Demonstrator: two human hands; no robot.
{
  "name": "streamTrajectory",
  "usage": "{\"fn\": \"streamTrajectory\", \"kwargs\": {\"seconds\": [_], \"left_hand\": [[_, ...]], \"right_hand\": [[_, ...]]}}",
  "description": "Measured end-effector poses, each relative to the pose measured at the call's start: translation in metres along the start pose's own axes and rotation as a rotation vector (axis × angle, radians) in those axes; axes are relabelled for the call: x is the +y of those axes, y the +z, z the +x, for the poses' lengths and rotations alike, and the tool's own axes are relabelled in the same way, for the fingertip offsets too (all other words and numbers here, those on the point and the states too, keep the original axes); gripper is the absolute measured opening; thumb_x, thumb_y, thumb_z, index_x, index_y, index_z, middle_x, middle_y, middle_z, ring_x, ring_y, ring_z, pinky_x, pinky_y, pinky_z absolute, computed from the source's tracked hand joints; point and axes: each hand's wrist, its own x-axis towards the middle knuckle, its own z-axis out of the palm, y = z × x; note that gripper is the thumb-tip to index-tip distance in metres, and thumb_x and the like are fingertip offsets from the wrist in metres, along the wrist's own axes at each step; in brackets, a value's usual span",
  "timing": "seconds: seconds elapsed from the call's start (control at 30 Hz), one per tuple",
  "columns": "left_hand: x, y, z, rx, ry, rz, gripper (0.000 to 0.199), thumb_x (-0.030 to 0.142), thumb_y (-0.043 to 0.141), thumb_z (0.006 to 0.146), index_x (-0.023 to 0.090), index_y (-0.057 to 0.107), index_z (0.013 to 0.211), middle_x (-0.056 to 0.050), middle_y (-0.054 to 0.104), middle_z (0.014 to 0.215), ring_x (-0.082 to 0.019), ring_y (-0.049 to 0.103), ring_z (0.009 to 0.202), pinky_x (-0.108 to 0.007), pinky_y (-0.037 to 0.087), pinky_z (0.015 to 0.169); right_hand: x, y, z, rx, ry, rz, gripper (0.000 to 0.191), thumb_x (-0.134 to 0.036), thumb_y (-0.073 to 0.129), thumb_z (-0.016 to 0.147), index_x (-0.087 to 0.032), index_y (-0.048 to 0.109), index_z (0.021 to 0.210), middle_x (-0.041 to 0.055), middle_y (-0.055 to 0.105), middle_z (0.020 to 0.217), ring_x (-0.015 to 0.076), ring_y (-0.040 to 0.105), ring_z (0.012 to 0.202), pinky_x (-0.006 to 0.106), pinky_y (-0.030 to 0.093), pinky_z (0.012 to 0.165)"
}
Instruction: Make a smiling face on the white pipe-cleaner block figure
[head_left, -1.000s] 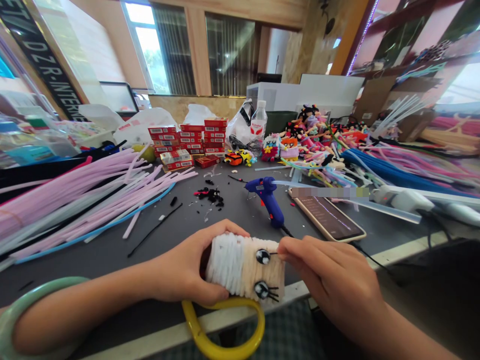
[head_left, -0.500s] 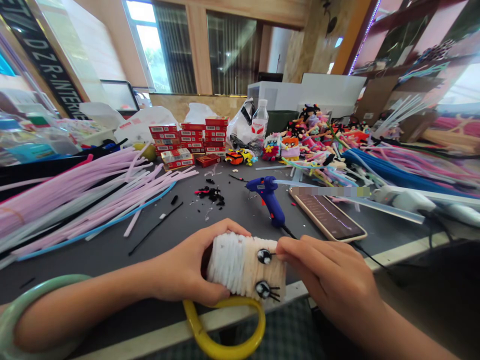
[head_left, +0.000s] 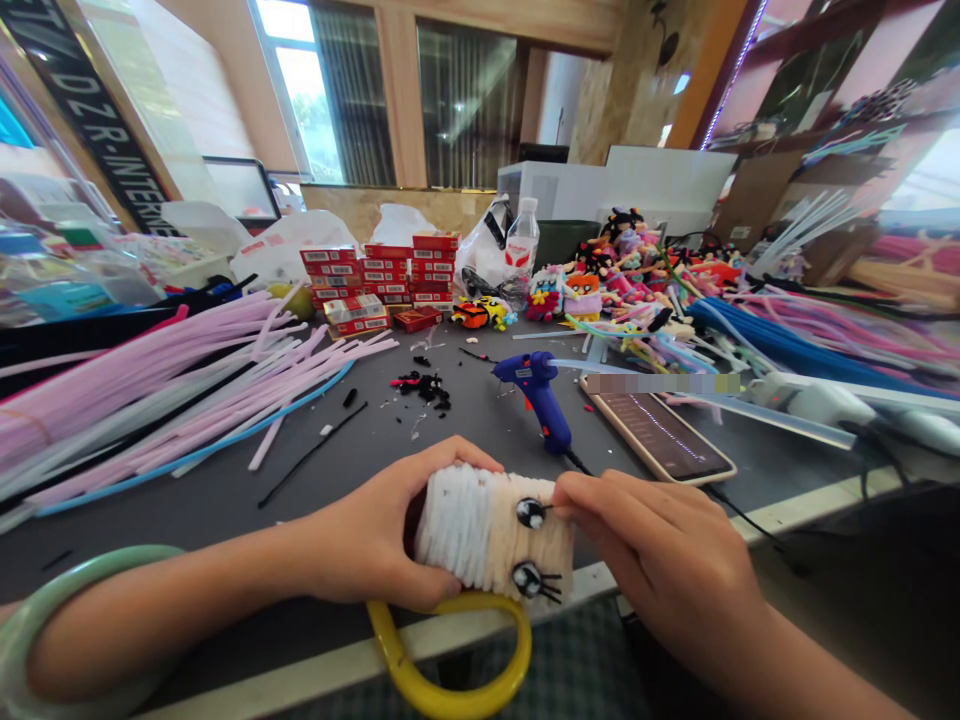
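My left hand (head_left: 390, 530) is closed around a block wrapped in pipe cleaners (head_left: 457, 535), white on the left and cream on the right. Two glossy black-and-white eyes (head_left: 530, 580) sit on its cream face. Three thin black lashes stick out from the lower eye. At the upper eye, my right hand (head_left: 652, 540) pinches the end of a thin black eyelash (head_left: 549, 507), mostly hidden by the fingertips. A thick yellow loop, like a handle (head_left: 517, 665), shows below the block; where it leads is hidden.
A blue glue gun (head_left: 544, 400) lies ahead, beside a phone (head_left: 660, 430). Pink and white pipe cleaners (head_left: 150, 400) spread at left. Black scraps (head_left: 424, 388) lie mid-table. Red boxes (head_left: 386, 270), a plastic bottle (head_left: 523, 245) and piled dolls (head_left: 622, 260) stand behind.
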Motion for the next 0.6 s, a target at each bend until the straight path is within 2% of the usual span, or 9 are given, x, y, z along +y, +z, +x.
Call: {"fn": "streamTrajectory", "kwargs": {"seconds": [0.2,0.37,0.5,0.6], "left_hand": [[0.001,0.002,0.000,-0.003,-0.022,-0.028,0.055,0.015,0.066,0.060,0.024,0.044,0.110,0.004,0.054,0.091,-0.013,0.052,0.076,-0.023,0.042,0.064],[0.001,0.001,0.000,0.013,-0.046,-0.073,0.056,0.016,0.065,0.059,0.024,0.044,0.110,0.003,0.057,0.093,-0.014,0.054,0.078,-0.024,0.043,0.067],[-0.002,-0.003,0.002,-0.036,-0.046,-0.119,0.056,0.017,0.066,0.059,0.023,0.043,0.110,0.002,0.058,0.096,-0.017,0.057,0.083,-0.026,0.045,0.069],[-0.002,-0.003,0.003,-0.028,-0.042,-0.133,0.056,0.015,0.066,0.059,0.023,0.043,0.110,0.002,0.058,0.096,-0.016,0.056,0.083,-0.026,0.045,0.069]], "right_hand": [[0.002,-0.002,0.000,0.001,0.038,0.060,0.034,-0.028,0.035,0.100,-0.021,0.062,0.081,-0.0036,0.069,0.061,0.0078,0.061,0.048,0.019,0.041,0.049],[0.021,-0.005,-0.002,-0.049,0.138,0.055,0.026,-0.029,0.040,0.098,-0.020,0.063,0.088,-0.0014,0.074,0.074,0.0100,0.067,0.059,0.019,0.045,0.053],[0.036,-0.008,-0.006,-0.362,0.100,0.064,0.026,-0.018,0.042,0.094,-0.022,0.066,0.083,-0.0022,0.075,0.078,0.0124,0.070,0.063,0.021,0.047,0.055],[0.037,-0.009,-0.006,-0.575,0.097,-0.001,0.022,-0.013,0.050,0.087,-0.024,0.068,0.082,-0.0027,0.074,0.074,0.0134,0.069,0.062,0.022,0.045,0.053]]}}
